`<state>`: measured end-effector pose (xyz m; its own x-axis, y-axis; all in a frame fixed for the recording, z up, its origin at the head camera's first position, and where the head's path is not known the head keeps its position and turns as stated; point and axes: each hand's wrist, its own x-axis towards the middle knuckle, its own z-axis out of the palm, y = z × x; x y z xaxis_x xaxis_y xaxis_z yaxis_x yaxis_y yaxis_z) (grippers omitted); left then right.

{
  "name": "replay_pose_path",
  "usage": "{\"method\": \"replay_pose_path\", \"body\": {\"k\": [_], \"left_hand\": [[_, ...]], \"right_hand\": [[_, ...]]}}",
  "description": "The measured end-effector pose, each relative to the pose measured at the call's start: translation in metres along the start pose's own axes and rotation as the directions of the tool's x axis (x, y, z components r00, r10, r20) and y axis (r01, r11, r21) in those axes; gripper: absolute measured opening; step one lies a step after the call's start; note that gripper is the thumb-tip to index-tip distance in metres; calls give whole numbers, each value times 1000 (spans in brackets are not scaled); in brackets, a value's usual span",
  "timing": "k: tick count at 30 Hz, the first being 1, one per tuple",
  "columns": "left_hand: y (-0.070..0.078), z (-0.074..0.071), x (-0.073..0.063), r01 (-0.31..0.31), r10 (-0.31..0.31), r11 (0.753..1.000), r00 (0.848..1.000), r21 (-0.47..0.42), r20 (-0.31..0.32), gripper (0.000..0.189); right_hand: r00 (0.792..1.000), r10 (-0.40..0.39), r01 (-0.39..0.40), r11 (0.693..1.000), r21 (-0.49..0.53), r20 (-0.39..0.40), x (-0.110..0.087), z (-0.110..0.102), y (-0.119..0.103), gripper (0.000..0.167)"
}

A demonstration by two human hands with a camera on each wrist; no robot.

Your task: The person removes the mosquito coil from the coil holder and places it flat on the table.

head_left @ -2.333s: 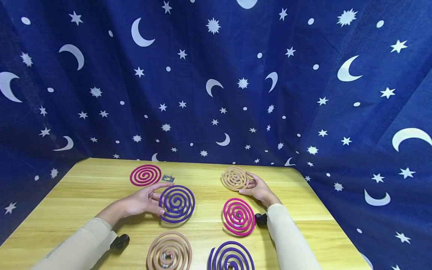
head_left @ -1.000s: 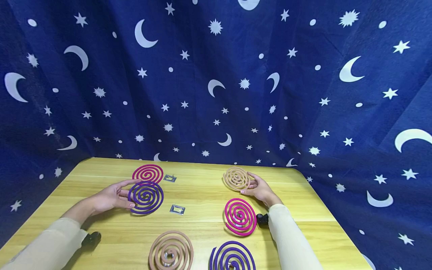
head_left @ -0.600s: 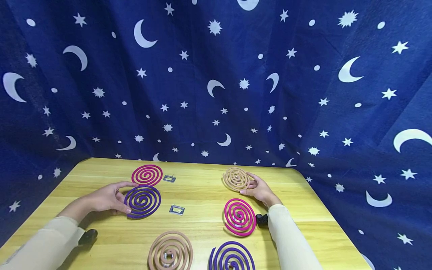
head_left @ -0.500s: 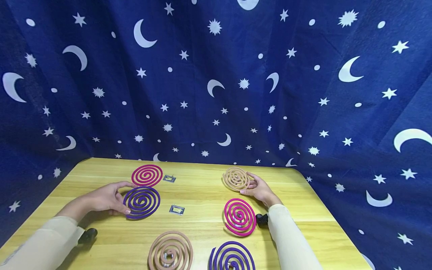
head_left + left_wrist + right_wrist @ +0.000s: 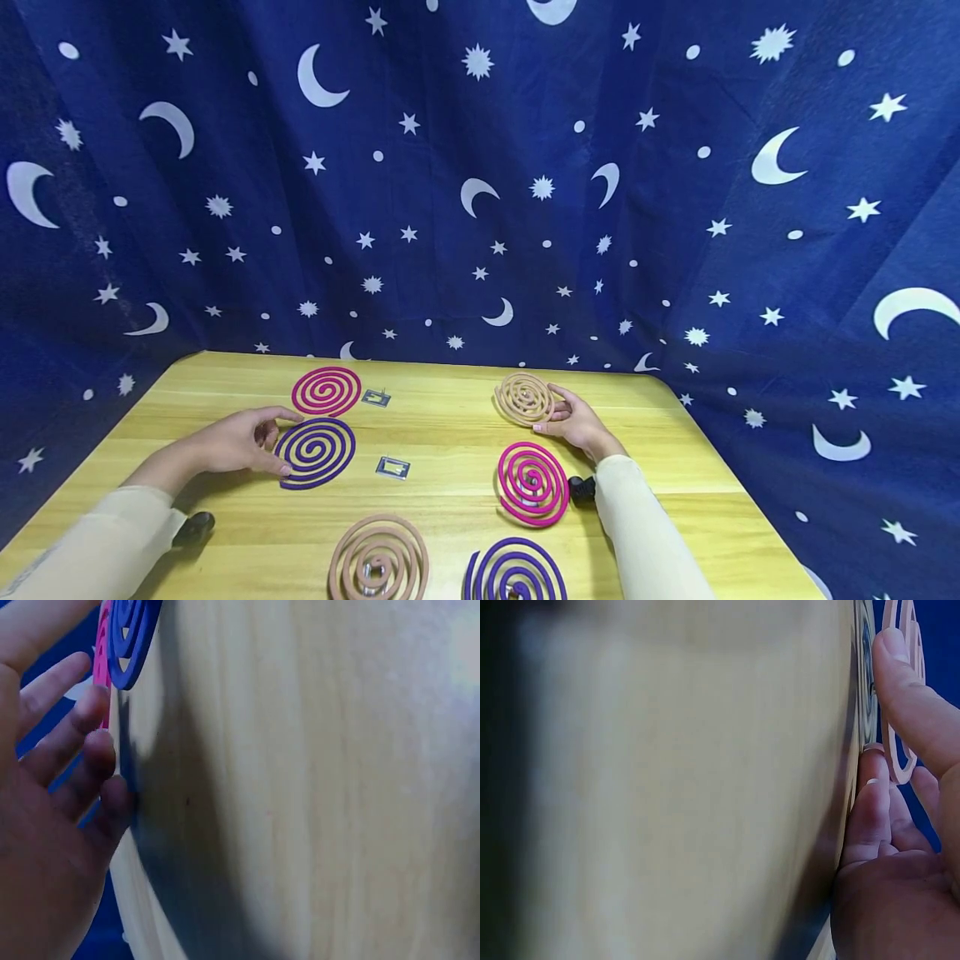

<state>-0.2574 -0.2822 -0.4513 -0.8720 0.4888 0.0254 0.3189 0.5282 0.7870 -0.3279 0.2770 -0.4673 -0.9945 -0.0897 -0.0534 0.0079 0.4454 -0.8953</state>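
Observation:
My left hand (image 5: 236, 443) holds the rim of a purple mosquito coil (image 5: 315, 452) between thumb and index finger, with the coil low over the table or on it. In the left wrist view, the other fingers (image 5: 97, 754) hang loosely curled beside the coil's edge. Farther back, my right hand (image 5: 577, 423) grips a beige mosquito coil (image 5: 524, 398) at its right side. The right wrist view shows the thumb (image 5: 900, 667) against that coil and the fingers under it. A pink coil (image 5: 326, 392) lies just behind the purple one.
Two small metal stands, a rear one (image 5: 377, 398) and a front one (image 5: 393, 467), sit on the wooden table (image 5: 450, 467). Nearer are another pink coil (image 5: 533, 485), a tan coil (image 5: 378, 557) and a second purple coil (image 5: 516, 570), each over a stand. A starry curtain (image 5: 480, 183) hangs behind.
My left hand has carried the purple coil leftward off the front stand, uncovering it, then lowered it toward the table before the pink coil. My right hand stays at the beige coil.

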Motion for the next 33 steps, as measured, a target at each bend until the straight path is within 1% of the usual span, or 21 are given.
{"method": "replay_pose_path", "body": {"k": [2,4,8,11,13,19,22,26,33], "left_hand": [[0,2,0,-20,21,999,999,40,-36,77],[0,3,1,-30,36,995,998,92,-58,78],[3,8,0,1,20,973,996,232,-92,91],[6,11,-2,29,4,952,994,304,-107,97],[8,12,-3,30,7,943,994,331,-110,98],[7,15,-2,-1,40,940,994,341,-106,98],[4,16,0,11,29,939,993,344,-112,99],[2,18,-1,37,2,945,993,324,-118,100],[0,22,-2,32,4,959,992,282,-128,99]], "right_hand": [[1000,2,-2,1000,-2,-2,1,0,1,94],[1000,7,-7,1000,-3,-5,1,0,0,94],[1000,11,-11,1000,-15,-8,1,0,-1,94],[1000,3,-3,1000,-18,-6,1,0,-1,94],[1000,0,0,1000,-14,-5,2,0,-2,94],[1000,-14,14,1000,-6,1,4,1,-1,93],[1000,-4,4,1000,-6,-5,4,0,-1,94],[1000,5,-5,1000,-11,-11,2,0,-2,95],[1000,-3,3,1000,0,5,-1,0,-2,93]]}}
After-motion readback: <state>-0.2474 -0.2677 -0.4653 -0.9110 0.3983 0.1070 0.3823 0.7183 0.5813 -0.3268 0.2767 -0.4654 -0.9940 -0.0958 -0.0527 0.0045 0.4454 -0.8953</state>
